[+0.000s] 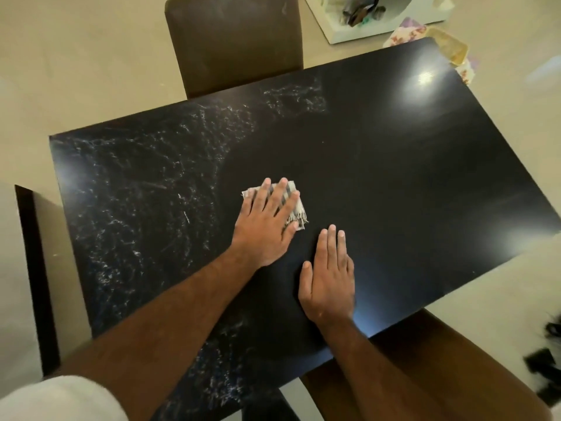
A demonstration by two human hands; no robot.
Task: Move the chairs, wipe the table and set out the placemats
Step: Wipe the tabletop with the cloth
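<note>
Wiping the dark top, cloth under the left palm

Pressing flat, the left hand (pixel 267 221) lies on a small checked cloth (pixel 293 205) near the middle of the black surface (pixel 409 177); its fingers (pixel 280 192) are spread and extended, not curled round the fabric, and only the cloth's fringed edges peek out past them. I see the right hand (pixel 329 279) just beside it, palm down on bare tabletop, fingers straight and together, holding nothing. White streaky smears (pixel 145 183) cover the left half of the top, while the right half looks clean and throws back a lamp glare. I can read no writing or labels anywhere. A brown chair (pixel 236 41) sits tucked against the far edge, its top cut off by the frame. Another brown seat (pixel 425 375) shows at the near right corner, partly behind my right forearm. At far right, a floral placemat (pixel 409 33) pokes out beyond the table's corner, blurred. The white box (pixel 379 22) above it holds things I cannot identify.
</note>
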